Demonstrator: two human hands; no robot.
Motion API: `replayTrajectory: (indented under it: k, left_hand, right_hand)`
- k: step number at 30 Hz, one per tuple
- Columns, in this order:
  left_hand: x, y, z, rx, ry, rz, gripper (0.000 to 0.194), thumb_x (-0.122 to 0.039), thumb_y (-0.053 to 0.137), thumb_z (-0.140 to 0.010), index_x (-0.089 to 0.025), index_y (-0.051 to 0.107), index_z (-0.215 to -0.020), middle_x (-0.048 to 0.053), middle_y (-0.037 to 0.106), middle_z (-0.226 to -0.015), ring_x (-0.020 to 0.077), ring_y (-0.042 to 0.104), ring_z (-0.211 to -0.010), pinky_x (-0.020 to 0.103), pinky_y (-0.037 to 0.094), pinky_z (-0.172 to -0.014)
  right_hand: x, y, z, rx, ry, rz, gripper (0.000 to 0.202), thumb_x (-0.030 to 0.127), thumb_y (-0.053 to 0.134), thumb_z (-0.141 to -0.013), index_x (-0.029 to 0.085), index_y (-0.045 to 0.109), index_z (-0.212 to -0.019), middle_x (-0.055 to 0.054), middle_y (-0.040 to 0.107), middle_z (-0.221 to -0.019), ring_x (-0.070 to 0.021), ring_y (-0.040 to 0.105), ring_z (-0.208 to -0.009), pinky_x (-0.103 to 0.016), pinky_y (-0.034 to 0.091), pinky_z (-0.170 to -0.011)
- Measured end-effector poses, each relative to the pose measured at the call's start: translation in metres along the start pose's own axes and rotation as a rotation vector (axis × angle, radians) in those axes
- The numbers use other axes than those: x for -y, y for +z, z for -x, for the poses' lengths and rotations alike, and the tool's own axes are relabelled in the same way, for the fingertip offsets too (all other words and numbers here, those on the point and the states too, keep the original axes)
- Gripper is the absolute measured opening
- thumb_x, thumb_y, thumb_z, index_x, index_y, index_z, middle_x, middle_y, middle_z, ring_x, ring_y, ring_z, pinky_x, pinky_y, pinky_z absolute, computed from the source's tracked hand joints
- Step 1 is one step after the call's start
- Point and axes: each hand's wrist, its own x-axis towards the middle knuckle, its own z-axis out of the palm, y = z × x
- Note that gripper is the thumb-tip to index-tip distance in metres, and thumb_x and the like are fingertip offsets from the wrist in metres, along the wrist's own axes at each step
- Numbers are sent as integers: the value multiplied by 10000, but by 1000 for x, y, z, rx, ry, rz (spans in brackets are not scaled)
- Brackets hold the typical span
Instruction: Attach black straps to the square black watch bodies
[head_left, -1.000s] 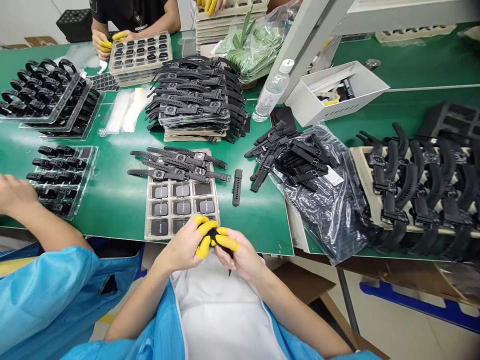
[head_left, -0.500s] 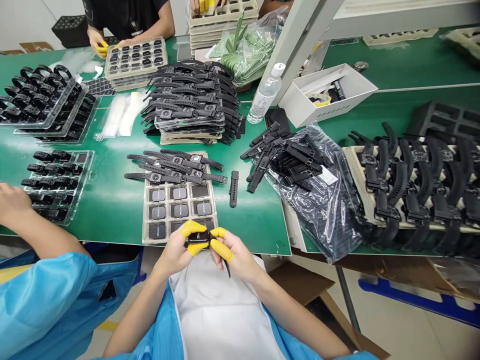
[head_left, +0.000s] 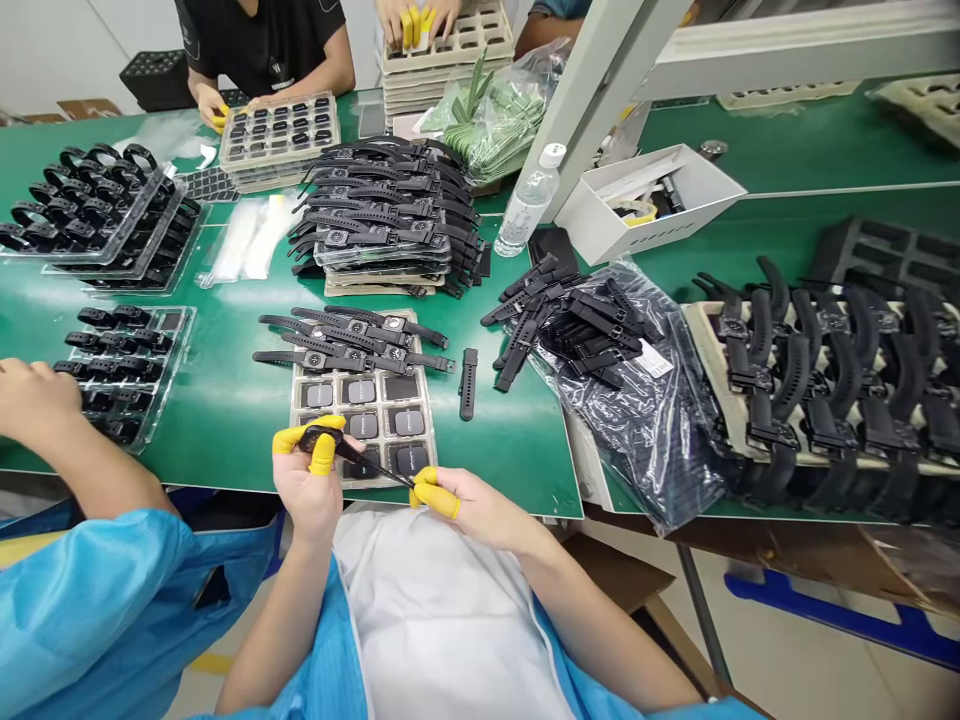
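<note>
Head view. My left grip (head_left: 307, 485) is clamped on a dark watch (head_left: 307, 438); my right grip (head_left: 459, 497) pinches the far end of its black strap (head_left: 369, 460). The watch is held up by the near edge of a compartmented tray (head_left: 430, 425) on the green tabletop (head_left: 517, 450).

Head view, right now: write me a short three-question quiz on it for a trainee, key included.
1. True or false: the left hand holds the black watch by its case end.
2. The right hand pinches: A) the tray; B) the watch's strap; C) a plastic bag.
3. Fill in: in the picture, the clear bottle stands left of the open white ____.

Key: 1 true; 2 B; 3 box.
</note>
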Motion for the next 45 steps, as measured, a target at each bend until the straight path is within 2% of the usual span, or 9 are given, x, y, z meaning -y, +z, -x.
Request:
replayTrajectory:
  k: [6,13,20,26,33,35,39,42,45]
  left_hand:
    - [0,-1,-1,-68,16,-12,484,-413,917,-754,-182,550,-968,24,782,-896,168,736,-579,340,655,-590]
    - [-7,-1,-5,-132,80,-42,513,-430,934,-725,-180,551,-959,4,776,-878,157,721,-550,327,639,-589]
    - [-16,9,0,-45,36,-8,458,-418,901,-779,-192,542,-952,29,799,-900,160,736,-582,318,640,-606]
    - [-12,13,8,-7,7,-13,464,-448,870,-809,-211,507,-972,36,812,-901,182,731,-524,342,645,-559]
    - [-34,-5,-22,-225,156,-66,453,-442,878,-797,-207,528,-963,13,811,-947,151,725,-526,293,648,-542]
    - [-39,-11,-22,-101,77,-163,382,-429,837,-842,-196,588,-1014,43,813,-995,159,739,-554,295,654,-550]
    - [-25,-11,3,527,-119,-498,314,-270,681,-956,-201,668,-1262,110,797,-1141,213,803,-784,347,691,-706]
    - [-5,-6,21,853,118,-693,478,-70,552,-919,-235,660,-1354,97,765,-1246,242,759,-1108,404,652,-949]
    - [5,-2,27,945,292,-758,628,26,457,-854,-240,632,-1395,93,741,-1279,234,706,-1206,417,619,-1015]
  right_hand:
    - [0,2,-1,30,-12,65,282,412,528,-992,182,676,-925,-37,678,-944,-185,578,-859,-303,444,-804]
    - [7,4,-6,42,-22,46,277,400,530,-986,181,680,-906,-37,688,-950,-181,579,-862,-301,444,-798]
    - [1,7,-12,118,88,-393,269,472,601,-934,206,568,-920,90,449,-614,-85,370,-438,-242,358,-471]
    - [-4,18,-15,183,153,-592,280,468,593,-895,194,548,-858,124,273,-552,-64,112,-452,-221,75,-419]
    - [-6,3,-2,121,159,-469,172,348,599,-864,181,560,-880,120,313,-553,-69,168,-460,-222,113,-422]
    - [-8,1,2,3,115,-464,194,357,634,-861,197,530,-893,92,458,-594,-62,288,-438,-218,194,-430]
    - [-6,12,2,-135,-22,-460,300,455,686,-903,214,516,-961,67,588,-671,-70,414,-444,-232,299,-478]
    - [-5,25,-1,-104,-29,-500,368,547,684,-901,216,524,-922,83,537,-593,-81,381,-439,-236,276,-461]
    - [-8,30,-2,-69,-38,-495,339,507,677,-907,209,531,-841,74,529,-537,-91,398,-444,-245,302,-480]
